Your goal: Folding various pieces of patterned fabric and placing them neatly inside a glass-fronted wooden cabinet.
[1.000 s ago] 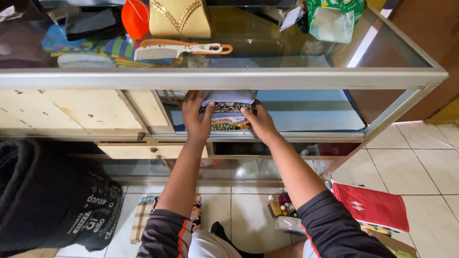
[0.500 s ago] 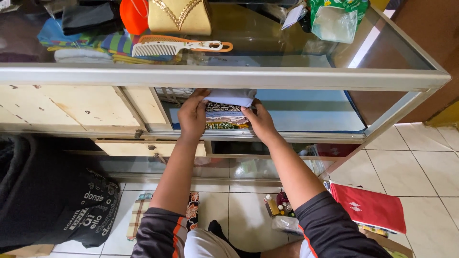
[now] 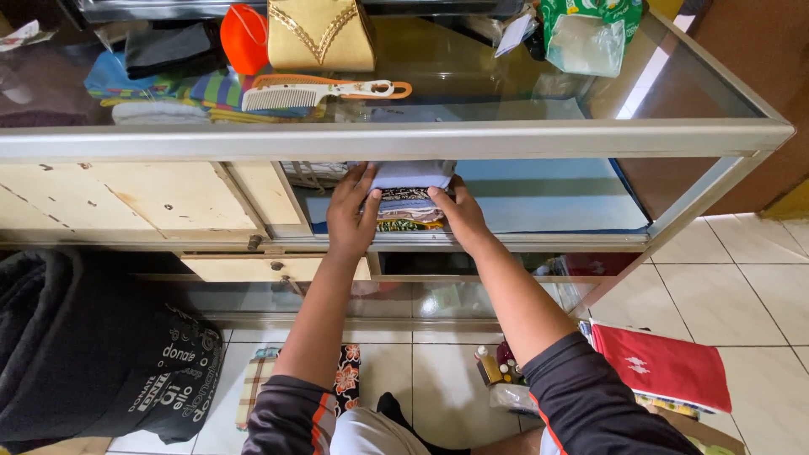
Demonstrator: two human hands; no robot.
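— How's your light at this moment?

— You've got even, soft daylight, bright on the floor tiles at your right. The glass top throws a pale glare streak near its right end.

— Sharpness?

— You're crisp mid-frame; the cabinet frame bows from wide-lens distortion. The shelf interior beneath sits dimmer, with soft shadows.
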